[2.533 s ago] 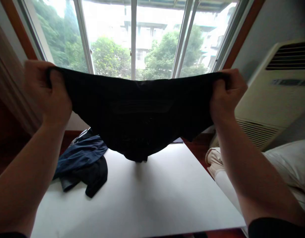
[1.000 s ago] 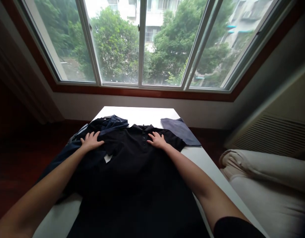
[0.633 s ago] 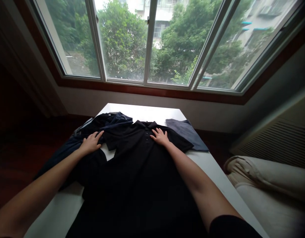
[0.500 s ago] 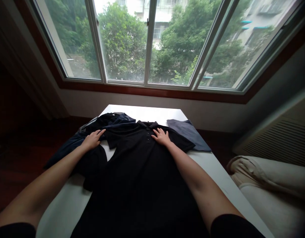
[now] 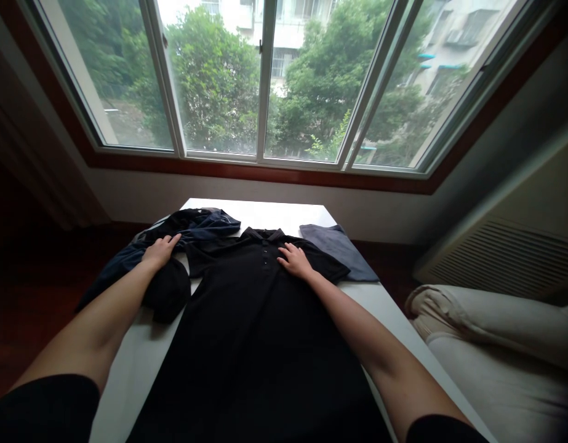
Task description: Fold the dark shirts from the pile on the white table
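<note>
A black polo shirt (image 5: pixel 247 332) lies spread face up on the white table (image 5: pixel 140 363), its collar at the far end and its buttoned placket showing. My right hand (image 5: pixel 295 261) rests flat on the chest beside the placket, fingers spread. At the shirt's sleeve on the left side, my left hand (image 5: pixel 161 251) lies on a heap of dark clothes (image 5: pixel 200 221), fingers stretched out. I cannot tell whether its fingertips also touch the sleeve. A black part of the heap hangs close to the shirt's side, under my left forearm.
Folded grey-blue cloth (image 5: pixel 341 249) lies at the table's far right, partly beneath the shirt's other sleeve. Beyond the table are a wall and a wide window (image 5: pixel 260 92). A rolled beige bundle (image 5: pixel 491 314) sits to the right, below a slatted panel (image 5: pixel 505 258).
The view has turned slightly right. The black part of the heap has shifted away from me, and its near edge lies farther up the table. Both hands stay in nearly the same places.
</note>
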